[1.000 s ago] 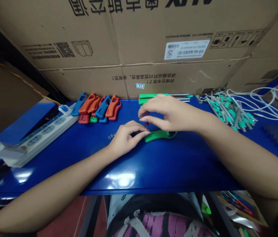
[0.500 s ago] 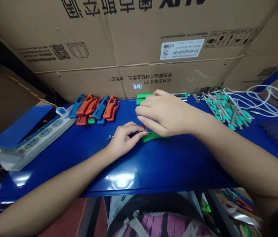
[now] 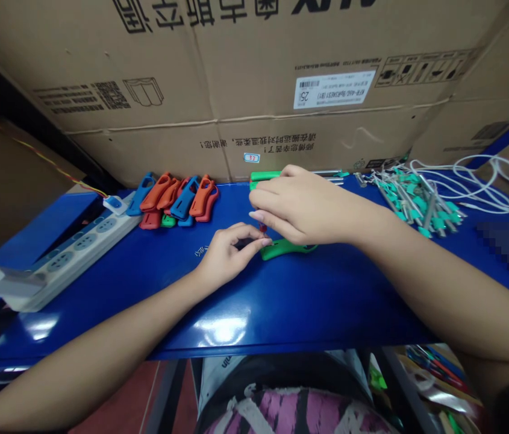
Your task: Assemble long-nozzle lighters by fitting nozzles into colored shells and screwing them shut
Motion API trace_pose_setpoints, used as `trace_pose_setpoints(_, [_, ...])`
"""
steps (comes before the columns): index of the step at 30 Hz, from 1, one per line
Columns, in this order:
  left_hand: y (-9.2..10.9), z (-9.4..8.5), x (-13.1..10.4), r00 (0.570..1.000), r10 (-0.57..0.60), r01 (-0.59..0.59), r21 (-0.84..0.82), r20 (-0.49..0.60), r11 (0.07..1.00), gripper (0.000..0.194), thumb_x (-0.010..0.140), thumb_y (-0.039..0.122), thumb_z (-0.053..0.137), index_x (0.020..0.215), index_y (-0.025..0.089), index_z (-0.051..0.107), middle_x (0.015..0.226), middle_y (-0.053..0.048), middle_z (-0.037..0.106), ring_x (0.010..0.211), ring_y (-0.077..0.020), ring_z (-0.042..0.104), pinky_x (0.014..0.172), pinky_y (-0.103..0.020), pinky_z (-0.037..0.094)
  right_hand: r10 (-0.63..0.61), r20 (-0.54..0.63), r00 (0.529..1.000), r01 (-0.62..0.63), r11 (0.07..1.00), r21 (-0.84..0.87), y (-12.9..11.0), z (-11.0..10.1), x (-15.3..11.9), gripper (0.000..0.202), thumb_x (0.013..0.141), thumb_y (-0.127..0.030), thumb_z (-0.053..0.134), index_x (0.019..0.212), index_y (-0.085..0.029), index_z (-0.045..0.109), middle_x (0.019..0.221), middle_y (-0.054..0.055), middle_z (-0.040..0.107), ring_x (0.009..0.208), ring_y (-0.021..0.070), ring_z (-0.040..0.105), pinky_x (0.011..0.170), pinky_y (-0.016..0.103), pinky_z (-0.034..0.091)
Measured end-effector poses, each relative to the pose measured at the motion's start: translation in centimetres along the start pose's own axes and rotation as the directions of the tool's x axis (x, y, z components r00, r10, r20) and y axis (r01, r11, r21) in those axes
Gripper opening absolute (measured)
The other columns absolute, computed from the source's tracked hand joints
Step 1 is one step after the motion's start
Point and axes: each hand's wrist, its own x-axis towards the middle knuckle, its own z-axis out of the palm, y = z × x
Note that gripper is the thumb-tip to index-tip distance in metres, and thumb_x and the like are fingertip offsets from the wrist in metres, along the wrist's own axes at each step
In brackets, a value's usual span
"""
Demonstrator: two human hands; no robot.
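Mid-frame, the right hand grips a red screwdriver, best kept upright; the left hand, narrowly pinched, should steady the green lighter shell.

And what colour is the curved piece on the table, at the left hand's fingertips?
Bright green: the curved piece shows best in the head view.

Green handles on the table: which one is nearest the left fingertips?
The green handle lying apart by the left hand; another sits in the coloured pile, and ones with metal rods lie beyond the right hand.
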Motion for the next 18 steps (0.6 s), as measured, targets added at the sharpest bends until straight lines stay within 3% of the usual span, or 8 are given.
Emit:
trace_pose_setpoints(7, [-0.01,0.38,-0.28,1.000,0.009,-0.009,-0.011,0.020,1.000,0.012,0.089,0.029,0.070,0.089,0.018,0.072,0.090,-0.005,0.077,0.083,-0.0182,0.071,0.082,-0.031,0.058,0.058,-0.024,0.998,-0.058,0.998,0.007,0.16,0.31,0.12,0.056,0.106,-0.050,0.031,0.076,-0.016,0.064,0.064,0.004,0.060,0.062,0.0167,0.048,0.072,0.034,0.027])
trace_pose_setpoints(10, [-0.07,0.46,-0.22,0.999,-0.048,0.048,-0.061,0.013,0.997,0.013,0.088,0.029,0.070,0.087,0.017,0.069,0.086,-0.004,0.076,0.079,-0.0167,0.071,0.075,-0.027,0.058,0.093,-0.046,0.995,-0.094,0.995,-0.019,-0.18,0.12,0.09,0.056,0.107,-0.047,0.028,0.080,-0.015,0.065,0.068,0.006,0.063,0.063,0.0176,0.050,0.069,0.034,0.024])
trace_pose_setpoints(14, [-0.08,0.26,-0.13,0.998,-0.041,0.043,-0.052,0.037,0.998,0.015,0.091,0.030,0.067,0.085,0.017,0.070,0.085,-0.004,0.076,0.078,-0.0169,0.070,0.074,-0.027,0.056,0.039,-0.049,0.998,-0.038,0.999,0.021,-0.11,-0.14,-0.08,0.040,0.106,-0.036,0.032,0.093,-0.015,0.063,0.082,0.007,0.067,0.069,0.0178,0.052,0.070,0.033,0.025])
trace_pose_setpoints(18, [-0.11,0.25,-0.30,0.998,0.018,-0.017,-0.018,0.056,1.000,0.014,0.094,0.027,0.063,0.091,0.017,0.073,0.093,-0.006,0.077,0.086,-0.0186,0.071,0.082,-0.030,0.056,0.008,-0.032,0.999,-0.008,1.000,0.006,0.21,0.04,-0.01,0.047,0.106,-0.042,0.033,0.084,-0.015,0.064,0.071,0.004,0.063,0.065,0.0171,0.051,0.074,0.034,0.027])
